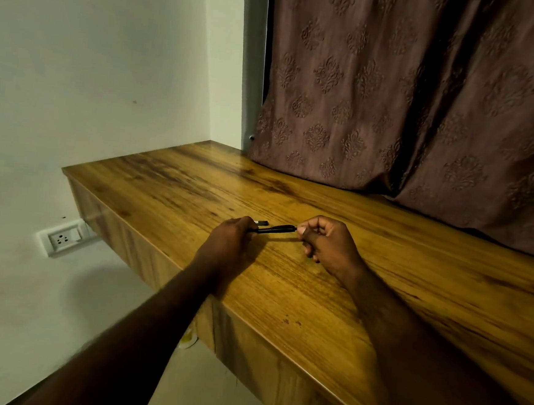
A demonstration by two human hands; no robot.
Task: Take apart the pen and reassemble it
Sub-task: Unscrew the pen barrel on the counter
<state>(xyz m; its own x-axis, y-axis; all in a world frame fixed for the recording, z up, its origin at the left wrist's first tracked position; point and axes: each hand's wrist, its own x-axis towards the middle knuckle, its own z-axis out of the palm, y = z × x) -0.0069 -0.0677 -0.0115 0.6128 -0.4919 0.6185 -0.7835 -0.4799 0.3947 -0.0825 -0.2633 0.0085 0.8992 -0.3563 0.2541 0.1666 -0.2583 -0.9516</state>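
From my screen I see both hands held just over a wooden desk (196, 190). The left hand (229, 236) is curled around one end of a black pen (276, 229) and grips it. The right hand (326, 242) has its fingers curled too, and its thumb and finger pinch the other end. The pen lies almost flat between the two hands, a little above the desk top, near the front edge.

A second short black piece (262, 223) sticks out of the left hand, just behind the pen. I cannot tell what part it is.

A brown curtain (411, 101) with a leafy pattern hangs at the back of the desk and rests on it. A white wall socket (63, 239) sits on the wall, lower down on the left.
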